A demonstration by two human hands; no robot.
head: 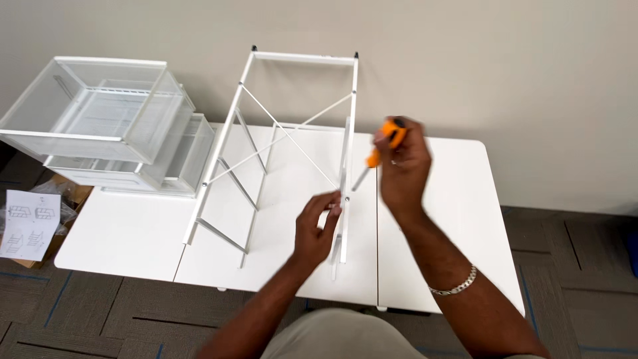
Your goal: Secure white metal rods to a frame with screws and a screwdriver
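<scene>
Hard to make out first. Both hands are motion-blurred, so finger positions are read only roughly. The tip of the screwdriver [377, 157] is blurred where it meets the frame's right rail; whether it sits on a screw cannot be told. Any screw or fitting under the left fingertips is too small to see. The person's forearms are cut off by the near edge of the view, and the lap is only partly seen. The cardboard box [66, 194] at the far left is mostly hidden under the table and the instruction sheet [28, 224]. The lower mesh drawers are partly covered by the top one.

White metal frame [279, 149]: laid on the white table [119, 233] near the middle, its top end raised against the wall, crossed diagonal braces visible between the side rails, short runners projecting from the left rail.

Left hand [317, 227]: placed at the near part of the frame's right rail, fingers pinched closed on or about the rail; exact grip not clear.

Right hand [401, 166]: held just right of the same rail, farther away than the left hand, closed around the orange handle of the screwdriver, shaft angled down-left toward the rail. A metal bracelet [457, 285] is worn on the right wrist.

Stacked white mesh drawers [106, 119] are set at the table's far left, well apart from both hands.
</scene>
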